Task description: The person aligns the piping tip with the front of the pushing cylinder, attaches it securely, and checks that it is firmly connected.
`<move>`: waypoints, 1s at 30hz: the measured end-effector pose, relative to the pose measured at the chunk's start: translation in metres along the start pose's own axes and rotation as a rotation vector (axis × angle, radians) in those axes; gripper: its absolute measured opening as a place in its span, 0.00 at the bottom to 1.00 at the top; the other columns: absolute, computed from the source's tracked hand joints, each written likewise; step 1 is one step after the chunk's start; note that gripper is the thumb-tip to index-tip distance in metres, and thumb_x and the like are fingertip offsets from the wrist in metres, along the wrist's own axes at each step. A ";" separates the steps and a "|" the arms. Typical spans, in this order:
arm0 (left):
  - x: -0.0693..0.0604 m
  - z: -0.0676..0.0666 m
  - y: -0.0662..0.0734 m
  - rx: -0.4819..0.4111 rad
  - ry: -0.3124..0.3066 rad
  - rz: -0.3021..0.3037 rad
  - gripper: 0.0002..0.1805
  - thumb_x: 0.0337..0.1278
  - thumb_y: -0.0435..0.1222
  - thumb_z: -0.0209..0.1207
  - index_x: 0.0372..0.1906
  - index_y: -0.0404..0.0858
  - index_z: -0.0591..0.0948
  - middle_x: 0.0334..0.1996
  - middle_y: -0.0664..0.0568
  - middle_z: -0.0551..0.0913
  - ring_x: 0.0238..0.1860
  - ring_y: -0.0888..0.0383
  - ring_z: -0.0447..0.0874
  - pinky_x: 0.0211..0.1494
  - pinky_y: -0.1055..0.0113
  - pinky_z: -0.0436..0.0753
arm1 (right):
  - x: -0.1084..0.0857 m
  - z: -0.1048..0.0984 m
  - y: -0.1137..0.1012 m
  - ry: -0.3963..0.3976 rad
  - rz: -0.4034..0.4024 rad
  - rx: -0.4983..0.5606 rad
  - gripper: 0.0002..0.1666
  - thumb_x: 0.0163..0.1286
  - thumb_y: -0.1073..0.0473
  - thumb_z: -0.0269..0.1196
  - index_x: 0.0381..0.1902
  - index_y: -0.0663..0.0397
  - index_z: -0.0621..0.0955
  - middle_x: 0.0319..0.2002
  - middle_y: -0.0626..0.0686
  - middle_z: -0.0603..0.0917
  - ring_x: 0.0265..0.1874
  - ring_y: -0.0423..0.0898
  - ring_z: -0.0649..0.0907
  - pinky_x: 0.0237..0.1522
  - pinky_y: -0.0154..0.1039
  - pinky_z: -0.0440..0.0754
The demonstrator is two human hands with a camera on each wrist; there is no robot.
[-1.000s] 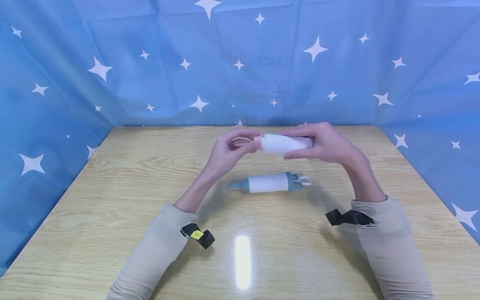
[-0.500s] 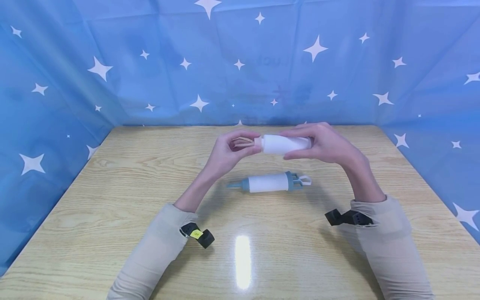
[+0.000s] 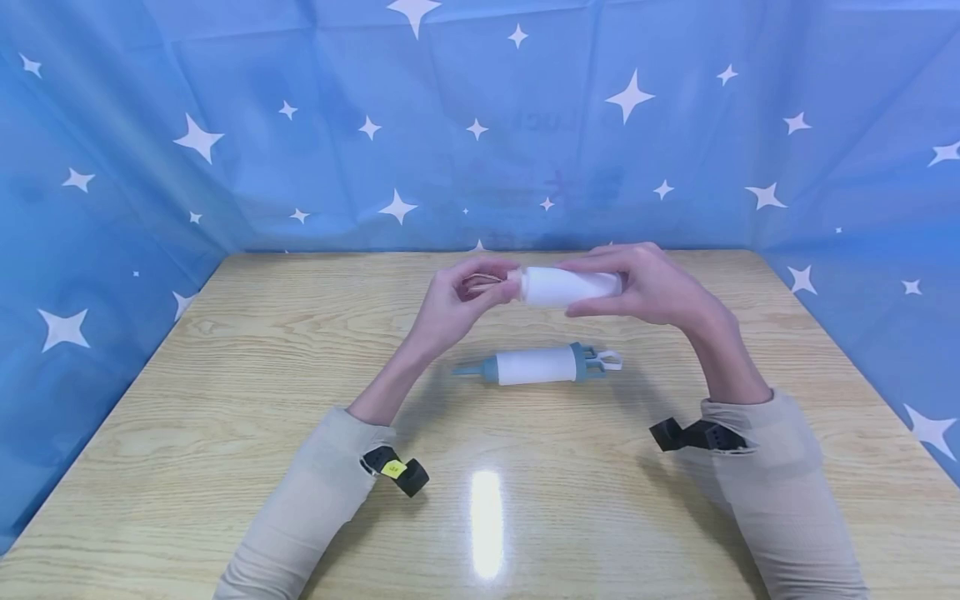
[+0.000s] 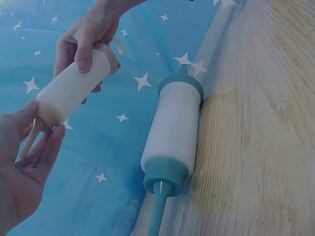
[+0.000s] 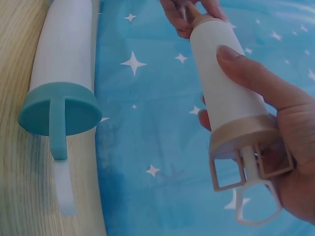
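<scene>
A white icing syringe with beige end caps (image 3: pixel 558 287) is held level above the far half of the table. My left hand (image 3: pixel 448 307) pinches its beige nozzle collar (image 4: pixel 48 114) between thumb and fingers, and the thin nozzle (image 4: pixel 30 140) points back toward the palm. Around the white barrel my right hand (image 3: pixel 660 287) grips, thumb along one side, as the right wrist view shows. Beige finger loops and a white plunger ring (image 5: pixel 257 204) stick out at that end. A second icing syringe with teal caps (image 3: pixel 536 367) lies on the table below both hands, touched by neither.
The wooden table (image 3: pixel 247 417) carries the teal syringe, nozzle toward the left. A blue curtain with white stars (image 3: pixel 480 167) hangs behind the table and along its sides. Dark cameras (image 3: pixel 397 471) are strapped over the sleeves.
My left thumb and fingers shift slightly around the beige collar, the thumb straightening half a second ago and bending again now. My right hand and the teal syringe stay in place.
</scene>
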State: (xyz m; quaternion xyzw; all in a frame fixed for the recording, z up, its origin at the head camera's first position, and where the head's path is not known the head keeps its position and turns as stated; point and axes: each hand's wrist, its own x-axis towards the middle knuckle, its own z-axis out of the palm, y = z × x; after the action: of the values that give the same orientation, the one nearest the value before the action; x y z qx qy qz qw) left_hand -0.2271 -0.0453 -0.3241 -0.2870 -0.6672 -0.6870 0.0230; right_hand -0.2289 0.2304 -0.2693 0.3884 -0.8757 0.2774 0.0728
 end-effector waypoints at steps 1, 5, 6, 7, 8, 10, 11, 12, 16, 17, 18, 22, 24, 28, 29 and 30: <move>0.000 0.000 -0.001 -0.004 -0.007 -0.007 0.14 0.66 0.30 0.64 0.54 0.30 0.83 0.45 0.42 0.86 0.44 0.45 0.89 0.51 0.52 0.88 | 0.000 0.000 0.000 0.000 -0.004 -0.001 0.32 0.56 0.56 0.79 0.61 0.49 0.84 0.52 0.51 0.87 0.38 0.44 0.83 0.33 0.35 0.81; 0.000 -0.001 -0.001 -0.004 -0.031 -0.034 0.14 0.67 0.29 0.63 0.54 0.29 0.83 0.44 0.40 0.86 0.41 0.43 0.89 0.48 0.51 0.88 | 0.001 0.001 -0.001 -0.010 -0.007 -0.002 0.32 0.57 0.56 0.78 0.61 0.50 0.84 0.53 0.51 0.87 0.39 0.44 0.82 0.32 0.35 0.80; 0.000 -0.001 -0.001 0.009 -0.030 -0.037 0.14 0.66 0.29 0.64 0.54 0.29 0.83 0.45 0.41 0.86 0.42 0.44 0.89 0.49 0.52 0.88 | 0.001 0.001 -0.001 -0.011 -0.006 -0.006 0.32 0.57 0.56 0.79 0.61 0.50 0.84 0.53 0.51 0.87 0.39 0.44 0.82 0.32 0.35 0.80; 0.000 -0.001 -0.001 0.020 -0.028 -0.033 0.15 0.65 0.28 0.65 0.54 0.29 0.83 0.46 0.41 0.86 0.43 0.46 0.89 0.49 0.54 0.88 | 0.001 0.001 -0.001 -0.014 -0.003 -0.007 0.32 0.57 0.56 0.79 0.61 0.50 0.84 0.53 0.51 0.87 0.39 0.44 0.82 0.32 0.35 0.80; 0.000 -0.001 0.000 0.028 -0.025 -0.027 0.15 0.63 0.28 0.66 0.54 0.29 0.83 0.47 0.41 0.86 0.44 0.48 0.89 0.50 0.55 0.88 | 0.001 0.001 -0.002 -0.016 -0.001 -0.008 0.32 0.57 0.56 0.79 0.61 0.50 0.84 0.53 0.51 0.87 0.40 0.44 0.82 0.32 0.35 0.80; -0.001 -0.001 0.000 0.043 -0.020 -0.012 0.16 0.61 0.26 0.67 0.53 0.29 0.83 0.49 0.42 0.86 0.47 0.50 0.89 0.52 0.58 0.88 | 0.001 0.001 -0.002 -0.018 0.006 -0.007 0.32 0.57 0.56 0.79 0.61 0.50 0.84 0.53 0.51 0.87 0.40 0.44 0.82 0.32 0.35 0.80; -0.001 -0.001 0.001 0.043 -0.020 -0.009 0.16 0.60 0.26 0.67 0.54 0.30 0.84 0.50 0.43 0.86 0.49 0.51 0.88 0.52 0.59 0.87 | 0.001 0.001 -0.002 -0.019 0.008 -0.008 0.32 0.57 0.55 0.78 0.61 0.50 0.84 0.53 0.52 0.87 0.41 0.44 0.83 0.33 0.35 0.81; -0.001 -0.001 0.001 0.041 -0.020 -0.005 0.17 0.59 0.25 0.68 0.53 0.30 0.84 0.51 0.43 0.86 0.50 0.51 0.88 0.53 0.59 0.87 | 0.001 0.001 -0.003 -0.019 0.010 -0.007 0.32 0.57 0.55 0.78 0.61 0.50 0.84 0.53 0.52 0.87 0.41 0.44 0.83 0.33 0.35 0.81; -0.002 -0.001 0.001 0.031 -0.015 0.002 0.16 0.59 0.25 0.68 0.53 0.30 0.84 0.51 0.44 0.86 0.50 0.51 0.88 0.53 0.59 0.87 | 0.000 0.001 -0.003 -0.014 0.011 -0.008 0.32 0.57 0.55 0.78 0.61 0.49 0.84 0.52 0.51 0.87 0.41 0.44 0.83 0.33 0.35 0.81; -0.001 -0.001 0.001 0.033 -0.010 0.007 0.16 0.60 0.26 0.68 0.53 0.30 0.84 0.50 0.45 0.86 0.50 0.51 0.88 0.53 0.59 0.87 | 0.000 0.001 -0.003 -0.012 0.009 -0.010 0.32 0.57 0.55 0.78 0.61 0.49 0.84 0.52 0.51 0.87 0.41 0.44 0.83 0.33 0.36 0.80; -0.001 -0.001 0.001 0.037 -0.003 0.015 0.15 0.61 0.27 0.67 0.52 0.30 0.85 0.50 0.45 0.86 0.50 0.52 0.87 0.53 0.59 0.87 | 0.000 0.001 -0.003 -0.011 0.008 -0.012 0.32 0.57 0.56 0.78 0.60 0.49 0.84 0.52 0.51 0.87 0.40 0.44 0.83 0.33 0.36 0.80; 0.000 0.000 0.001 0.025 0.029 0.051 0.11 0.63 0.28 0.66 0.49 0.29 0.86 0.46 0.44 0.87 0.49 0.51 0.86 0.55 0.59 0.86 | 0.001 0.002 -0.003 -0.013 0.012 -0.010 0.31 0.57 0.56 0.78 0.60 0.51 0.84 0.52 0.51 0.87 0.41 0.44 0.83 0.34 0.37 0.81; 0.000 0.000 0.001 0.007 0.037 0.059 0.10 0.62 0.27 0.66 0.47 0.27 0.85 0.45 0.44 0.87 0.49 0.51 0.86 0.55 0.58 0.86 | 0.001 0.003 -0.003 -0.017 0.015 -0.010 0.31 0.57 0.55 0.78 0.60 0.52 0.84 0.52 0.52 0.87 0.42 0.45 0.84 0.35 0.37 0.81; 0.001 -0.001 0.002 0.014 0.030 0.042 0.13 0.60 0.26 0.68 0.50 0.27 0.84 0.46 0.44 0.87 0.48 0.51 0.86 0.54 0.59 0.87 | 0.002 0.003 -0.004 -0.017 0.016 -0.016 0.32 0.57 0.55 0.78 0.60 0.52 0.84 0.51 0.52 0.87 0.41 0.44 0.83 0.34 0.37 0.81; 0.001 -0.001 0.002 0.019 0.024 0.032 0.15 0.60 0.26 0.68 0.51 0.28 0.84 0.46 0.44 0.86 0.49 0.51 0.86 0.54 0.59 0.87 | 0.001 0.003 -0.004 -0.017 0.016 -0.014 0.32 0.57 0.55 0.78 0.60 0.52 0.84 0.51 0.51 0.87 0.40 0.44 0.83 0.33 0.36 0.81; 0.001 -0.002 0.002 0.032 0.017 0.021 0.16 0.59 0.26 0.68 0.52 0.28 0.83 0.47 0.44 0.86 0.49 0.51 0.86 0.54 0.59 0.87 | 0.001 0.003 -0.004 -0.016 0.015 -0.014 0.32 0.57 0.55 0.79 0.60 0.52 0.84 0.51 0.51 0.87 0.40 0.44 0.83 0.32 0.36 0.80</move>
State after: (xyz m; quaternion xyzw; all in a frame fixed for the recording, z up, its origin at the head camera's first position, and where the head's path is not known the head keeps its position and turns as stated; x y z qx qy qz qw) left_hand -0.2280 -0.0471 -0.3215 -0.2878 -0.6748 -0.6784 0.0407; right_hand -0.2266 0.2255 -0.2698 0.3835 -0.8811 0.2686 0.0665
